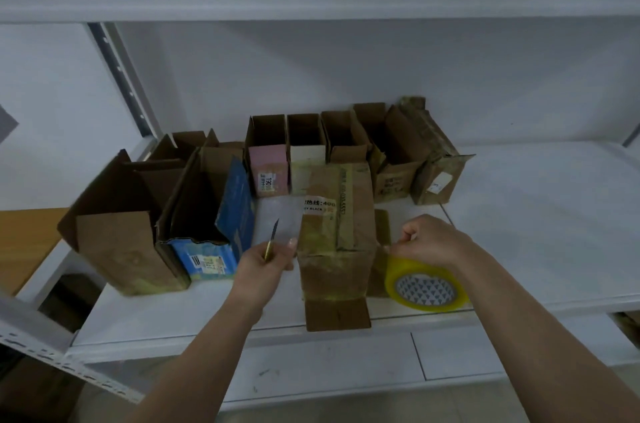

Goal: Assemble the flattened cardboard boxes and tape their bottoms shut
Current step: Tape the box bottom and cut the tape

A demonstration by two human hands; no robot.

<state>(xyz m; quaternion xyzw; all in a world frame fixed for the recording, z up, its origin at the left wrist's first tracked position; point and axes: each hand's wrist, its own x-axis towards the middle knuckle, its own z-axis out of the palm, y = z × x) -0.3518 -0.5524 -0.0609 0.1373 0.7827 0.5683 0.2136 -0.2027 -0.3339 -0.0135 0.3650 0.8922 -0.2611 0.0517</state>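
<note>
Brown, light, easily dented cardboard box [334, 246] lay between the hands, left hand [266, 263] pinching a small knife [272, 239], right hand [429, 242] gripping sticky yellow tape [426, 285].

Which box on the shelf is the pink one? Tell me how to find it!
Look at the white shelf and the row of open cardboard boxes along its back wall. The pink box stands near the middle, next to a cream one. Only its front is pink, with a small white label low down.
</note>
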